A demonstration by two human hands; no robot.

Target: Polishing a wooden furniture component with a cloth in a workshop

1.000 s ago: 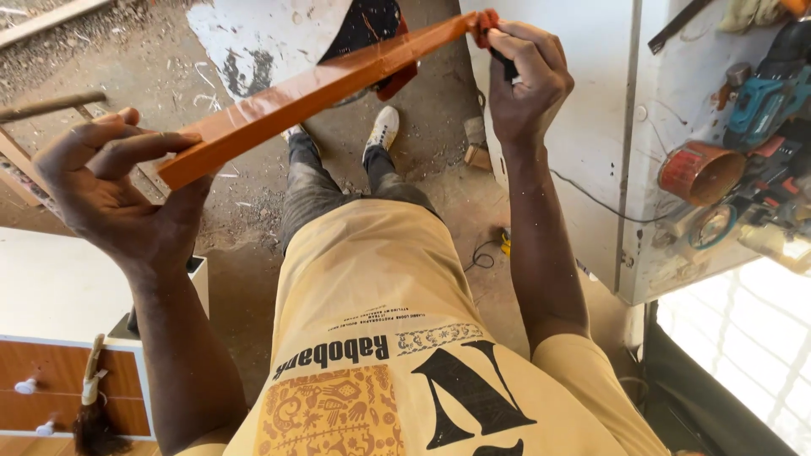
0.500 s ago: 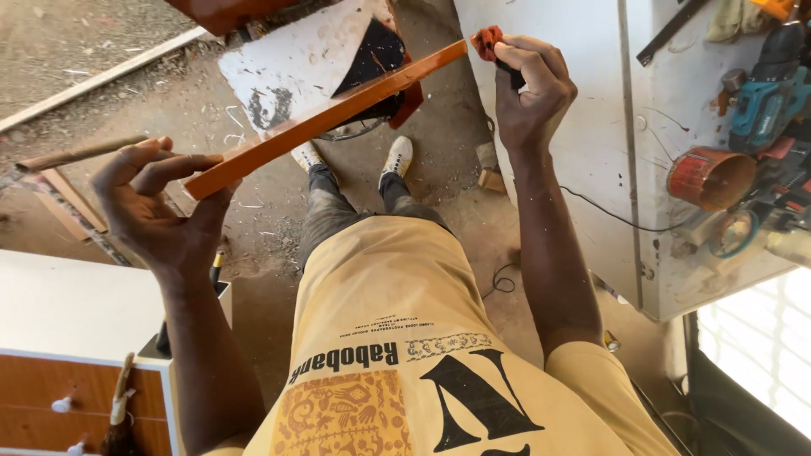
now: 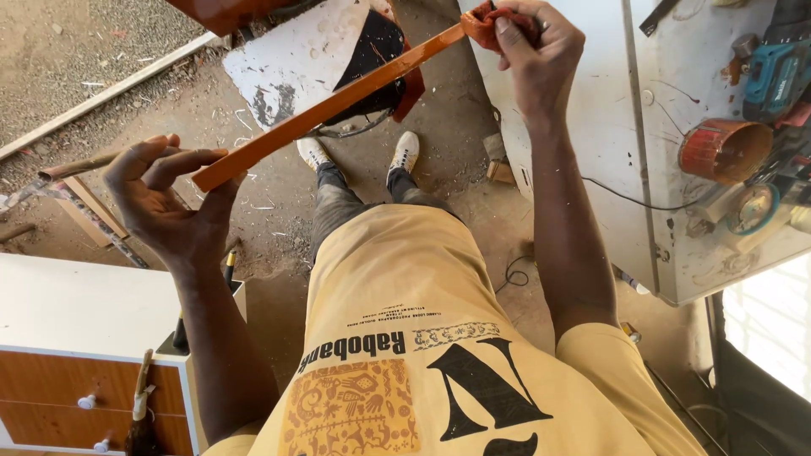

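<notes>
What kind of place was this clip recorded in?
Most likely a woodworking or furniture-finishing workshop. The left hand and right hand hold an orange-stained wooden strip; a paint-spattered workbench carries a power tool and a stain-coated tub, and the dirt floor is littered with shavings.

Single head-worn camera looks steeply down, close over the workshop floor.

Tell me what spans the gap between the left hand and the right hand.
In the head view, a long orange wooden strip runs from the left hand to the right hand, which presses a reddish cloth on it.
</notes>
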